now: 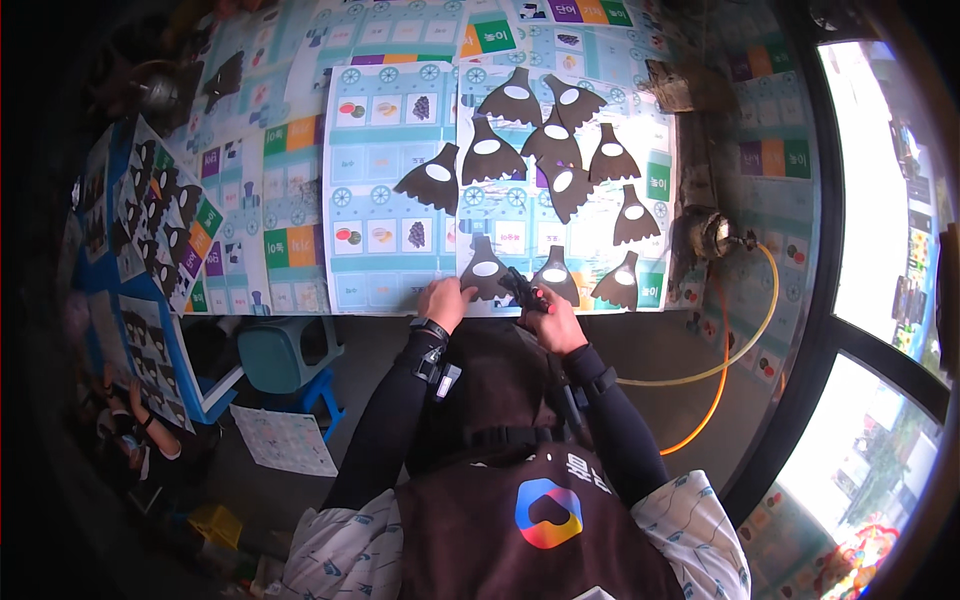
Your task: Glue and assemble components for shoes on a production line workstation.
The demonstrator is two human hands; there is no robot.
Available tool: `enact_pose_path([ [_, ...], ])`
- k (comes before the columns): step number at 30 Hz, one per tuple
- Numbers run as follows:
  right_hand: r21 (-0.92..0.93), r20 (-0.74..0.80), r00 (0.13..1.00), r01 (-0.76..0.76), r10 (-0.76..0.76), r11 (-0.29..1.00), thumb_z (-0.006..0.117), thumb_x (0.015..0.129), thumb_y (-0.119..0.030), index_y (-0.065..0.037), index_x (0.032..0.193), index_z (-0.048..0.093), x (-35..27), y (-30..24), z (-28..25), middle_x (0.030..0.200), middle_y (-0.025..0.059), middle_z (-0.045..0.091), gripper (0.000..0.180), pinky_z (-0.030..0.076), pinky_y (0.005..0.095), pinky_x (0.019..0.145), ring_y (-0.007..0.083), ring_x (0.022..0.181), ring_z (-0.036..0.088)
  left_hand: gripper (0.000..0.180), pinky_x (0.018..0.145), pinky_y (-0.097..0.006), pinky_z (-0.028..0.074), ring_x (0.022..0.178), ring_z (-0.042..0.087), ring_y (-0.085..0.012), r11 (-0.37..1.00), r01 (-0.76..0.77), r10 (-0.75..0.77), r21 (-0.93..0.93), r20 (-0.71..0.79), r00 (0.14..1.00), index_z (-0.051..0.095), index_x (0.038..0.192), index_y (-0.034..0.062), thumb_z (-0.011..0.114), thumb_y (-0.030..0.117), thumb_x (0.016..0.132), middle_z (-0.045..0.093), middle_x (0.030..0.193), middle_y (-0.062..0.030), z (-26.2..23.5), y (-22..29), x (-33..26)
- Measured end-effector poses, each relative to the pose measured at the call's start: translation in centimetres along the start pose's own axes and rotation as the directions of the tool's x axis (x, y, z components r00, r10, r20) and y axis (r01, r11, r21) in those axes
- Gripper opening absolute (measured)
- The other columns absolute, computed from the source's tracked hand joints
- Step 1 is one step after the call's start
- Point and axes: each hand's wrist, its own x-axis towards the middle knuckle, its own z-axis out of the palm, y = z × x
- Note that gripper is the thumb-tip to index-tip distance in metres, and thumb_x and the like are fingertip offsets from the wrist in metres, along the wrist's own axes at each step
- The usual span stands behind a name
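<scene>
Several dark brown cut-out pieces, each with a narrow neck, a scalloped hem and a white oval, lie across the printed sheets on the table. At the near edge, my left hand is curled, its thumb at the left side of one dark cut-out piece. My right hand is wrapped round a black pistol-shaped tool with a small red part. The tool's tip points at the gap between that piece and a neighbouring cut-out. My left fingertips are partly hidden.
A yellow hose and an orange hose hang at the table's right end, by a round metal fitting. A teal stool stands below left. Another person's arms are at a blue-edged table holding more cut-outs.
</scene>
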Motion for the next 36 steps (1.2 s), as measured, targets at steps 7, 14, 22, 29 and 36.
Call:
enact_pose_path([
  [7, -0.049, -0.028, 0.999, -0.031, 0.029, 0.998, 0.058, 0.072, -0.01, 0.004, 0.111, 0.057, 1.6, -0.3, 1.5, 0.091, 0.0297, 0.063, 0.042, 0.048, 0.0439, 0.079, 0.0451, 0.092, 0.06, 0.038, 0.071, -0.043, 0.049, 0.08, 0.063, -0.0339, 0.999, 0.036, -0.035, -0.013, 0.08, 0.996, 0.067, 0.077, 0.0066, 0.069, 0.044, 0.079, 0.067, 0.077, -0.013, -1.0, -0.6, 0.4],
  [14, -0.055, -0.036, 0.999, -0.041, 0.039, 0.998, 0.059, 0.072, -0.01, 0.005, 0.111, 0.057, 1.8, -0.1, 1.6, 0.093, 0.0302, 0.063, 0.042, 0.048, 0.0435, 0.08, 0.0449, 0.094, 0.06, 0.033, 0.071, -0.043, 0.049, 0.079, 0.063, -0.0338, 0.99, -0.117, 0.121, -0.076, 0.048, 0.991, 0.065, 0.078, 0.0053, 0.068, 0.038, 0.08, 0.067, 0.078, -0.0131, -0.6, -2.1, 0.6],
  [22, -0.101, -0.035, 0.999, -0.015, 0.011, 0.995, 0.057, 0.072, -0.009, 0.004, 0.112, 0.057, 2.4, -1.0, 1.8, 0.092, 0.0298, 0.063, 0.042, 0.048, 0.0435, 0.08, 0.0458, 0.093, 0.059, 0.031, 0.076, -0.044, 0.047, 0.082, 0.062, -0.0347, 0.99, -0.111, 0.115, -0.085, 0.037, 0.993, 0.064, 0.079, 0.0044, 0.068, 0.035, 0.079, 0.066, 0.078, -0.0145, -0.2, -2.2, 0.6],
  [29, -0.137, 0.006, 1.0, 0.025, -0.025, 0.99, 0.058, 0.071, -0.011, 0.005, 0.112, 0.058, 2.1, -0.8, 1.8, 0.093, 0.0304, 0.063, 0.043, 0.048, 0.0435, 0.081, 0.045, 0.093, 0.06, 0.031, 0.074, -0.045, 0.047, 0.08, 0.062, -0.0354, 0.987, -0.135, 0.136, -0.087, 0.014, 0.991, 0.064, 0.078, 0.0041, 0.068, 0.034, 0.079, 0.065, 0.077, -0.0151, 0.1, -2.3, 0.6],
  [36, -0.116, -0.057, 0.998, -0.004, -0.002, 0.993, 0.059, 0.072, -0.01, 0.004, 0.11, 0.058, 1.6, -1.2, 1.2, 0.092, 0.0294, 0.063, 0.041, 0.048, 0.0432, 0.08, 0.0449, 0.092, 0.06, 0.03, 0.073, -0.045, 0.048, 0.078, 0.063, -0.0358, 0.985, -0.144, 0.143, -0.091, -0.015, 0.99, 0.064, 0.077, 0.0041, 0.069, 0.034, 0.079, 0.066, 0.076, -0.0153, 0.1, -2.1, 0.5],
])
